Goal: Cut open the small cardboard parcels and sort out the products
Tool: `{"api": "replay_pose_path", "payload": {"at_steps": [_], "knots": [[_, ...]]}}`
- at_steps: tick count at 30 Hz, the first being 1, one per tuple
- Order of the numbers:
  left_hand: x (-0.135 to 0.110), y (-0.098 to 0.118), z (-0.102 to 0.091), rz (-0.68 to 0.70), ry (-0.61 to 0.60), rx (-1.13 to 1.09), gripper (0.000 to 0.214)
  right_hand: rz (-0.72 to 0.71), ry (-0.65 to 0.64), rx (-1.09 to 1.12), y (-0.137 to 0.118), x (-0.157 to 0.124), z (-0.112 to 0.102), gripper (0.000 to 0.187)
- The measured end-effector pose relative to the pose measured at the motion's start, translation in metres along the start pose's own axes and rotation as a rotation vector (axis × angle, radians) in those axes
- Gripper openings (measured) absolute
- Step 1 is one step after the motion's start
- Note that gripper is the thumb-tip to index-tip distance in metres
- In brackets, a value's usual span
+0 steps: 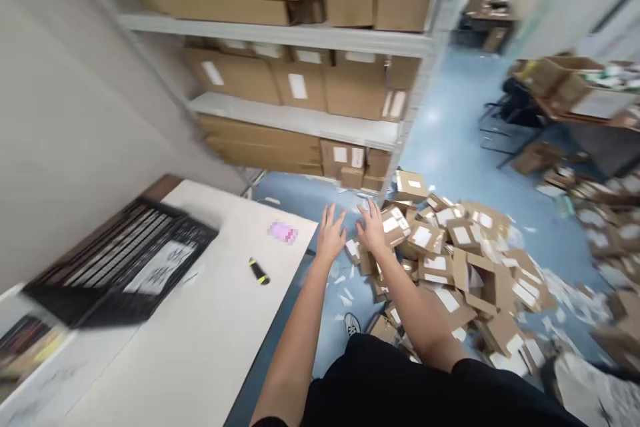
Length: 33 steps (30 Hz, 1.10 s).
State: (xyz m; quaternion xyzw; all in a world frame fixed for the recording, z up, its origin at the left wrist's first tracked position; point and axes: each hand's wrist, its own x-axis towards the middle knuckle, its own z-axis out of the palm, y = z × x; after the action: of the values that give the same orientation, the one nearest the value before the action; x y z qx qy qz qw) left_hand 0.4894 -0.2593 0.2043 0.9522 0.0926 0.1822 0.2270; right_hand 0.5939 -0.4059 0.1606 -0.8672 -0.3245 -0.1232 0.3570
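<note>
Both my hands reach forward over the floor, fingers spread, holding nothing. My left hand hovers just off the corner of the white table. To its right, my right hand is in front of a heap of cardboard boxes; whether it touches any box I cannot tell. On the table lie a black and yellow box cutter and a small pink item, blurred out. A black crate with a white label stands at the table's left side.
Metal shelving loaded with cardboard boxes rises ahead. Used boxes and paper scraps cover the blue floor on my right. Farther right, another table carries open boxes, with a dark chair beside it. My shoe shows below.
</note>
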Motion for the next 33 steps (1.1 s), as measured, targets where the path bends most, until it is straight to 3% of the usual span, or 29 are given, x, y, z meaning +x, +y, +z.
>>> {"api": "replay_pose_path", "payload": {"at_steps": [3, 6, 10, 14, 18, 23, 29, 33], "knots": [[-0.049, -0.042, -0.043, -0.160, 0.054, 0.070, 0.061, -0.128, -0.136, 0.091, -0.060, 0.002, 0.046, 0.061], [-0.119, -0.085, -0.091, -0.359, 0.095, 0.131, 0.069, -0.267, -0.291, 0.184, -0.130, -0.013, 0.090, 0.059], [-0.242, -0.133, -0.157, -0.620, 0.175, 0.183, 0.080, -0.465, -0.451, 0.292, -0.228, -0.057, 0.133, 0.059], [-0.376, -0.154, -0.215, -0.809, 0.350, 0.224, 0.075, -0.608, -0.549, 0.357, -0.326, -0.122, 0.155, 0.058], [-0.504, -0.153, -0.255, -0.908, 0.539, 0.272, 0.065, -0.765, -0.668, 0.399, -0.419, -0.205, 0.168, 0.057], [-0.650, -0.129, -0.280, -1.051, 0.687, 0.320, 0.057, -0.976, -0.821, 0.475, -0.519, -0.322, 0.182, 0.057], [-0.801, -0.082, -0.289, -1.381, 0.852, 0.349, 0.058, -1.307, -1.015, 0.585, -0.619, -0.462, 0.191, 0.055], [-0.877, -0.049, -0.281, -1.578, 0.960, 0.340, 0.059, -1.472, -1.157, 0.651, -0.668, -0.549, 0.192, 0.058]]}}
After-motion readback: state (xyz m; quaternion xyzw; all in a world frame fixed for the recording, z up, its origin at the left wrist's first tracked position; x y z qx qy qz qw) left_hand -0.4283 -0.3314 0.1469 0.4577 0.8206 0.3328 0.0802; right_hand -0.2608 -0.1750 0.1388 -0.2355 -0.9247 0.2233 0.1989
